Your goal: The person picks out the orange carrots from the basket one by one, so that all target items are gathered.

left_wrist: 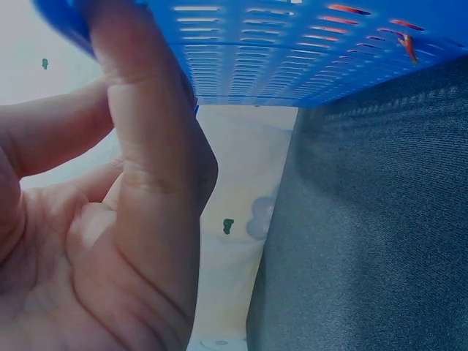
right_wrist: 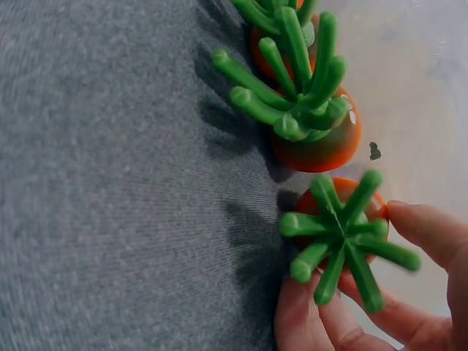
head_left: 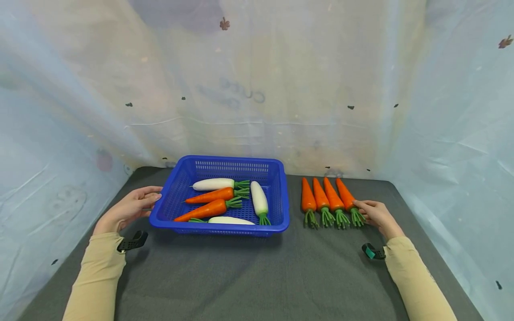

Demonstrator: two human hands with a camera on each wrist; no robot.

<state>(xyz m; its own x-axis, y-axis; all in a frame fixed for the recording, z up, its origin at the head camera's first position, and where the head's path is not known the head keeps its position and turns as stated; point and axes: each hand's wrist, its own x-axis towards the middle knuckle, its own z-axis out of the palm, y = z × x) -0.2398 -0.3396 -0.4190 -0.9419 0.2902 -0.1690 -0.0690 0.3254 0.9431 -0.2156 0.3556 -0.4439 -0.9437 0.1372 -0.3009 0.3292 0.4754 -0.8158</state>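
Observation:
A blue plastic basket (head_left: 286, 200) with slotted walls stands left of centre in the head view. My left hand (head_left: 132, 207) grips its left rim between thumb and fingers; the left wrist view has the slotted wall (left_wrist: 248, 55) just above the hand (left_wrist: 139, 205). Inside lie two orange carrots and three white radishes, one radish (head_left: 260, 199) pointing toward me. To the right, several carrots lie side by side on the cloth, green stems toward me. My right hand (head_left: 379, 218) pinches the rightmost carrot (head_left: 344, 191) near its stem end, its green stems (right_wrist: 344, 238) facing the right wrist camera.
Dark grey cloth (head_left: 241, 276) covers the table. Pale plastic sheeting (head_left: 313, 89) rises behind the basket and along both sides. Each wrist wears a dark band, the right one (head_left: 373, 252) with a teal patch.

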